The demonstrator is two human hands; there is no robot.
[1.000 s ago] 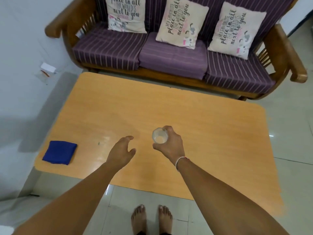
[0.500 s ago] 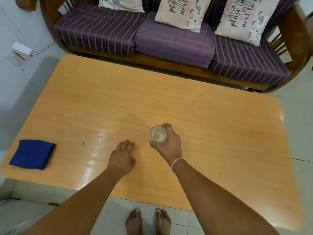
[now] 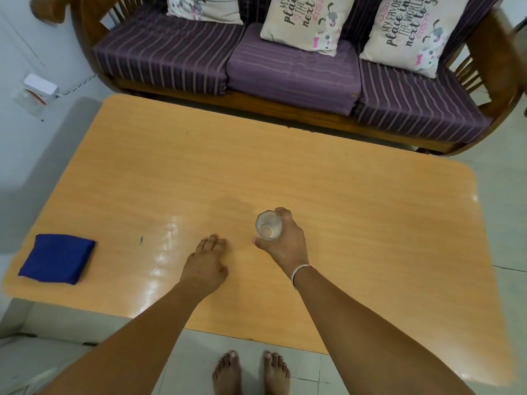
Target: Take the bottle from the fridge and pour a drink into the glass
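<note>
Clear glass (image 3: pixel 268 228) sits upright in my right hand (image 3: pixel 285 243), fingers wrapped round it, likely steadying it on the table (image 3: pixel 356 223) for pouring. My left hand (image 3: pixel 206 266) rests flat beside it, holding nothing. One glass, one blue cloth (image 3: pixel 57 258), three cushions; no bottle or fridge in sight.

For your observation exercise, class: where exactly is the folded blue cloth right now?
In the head view, the blue cloth lies at the table's near-left corner, well to the left of the left hand and apart from it.
</note>
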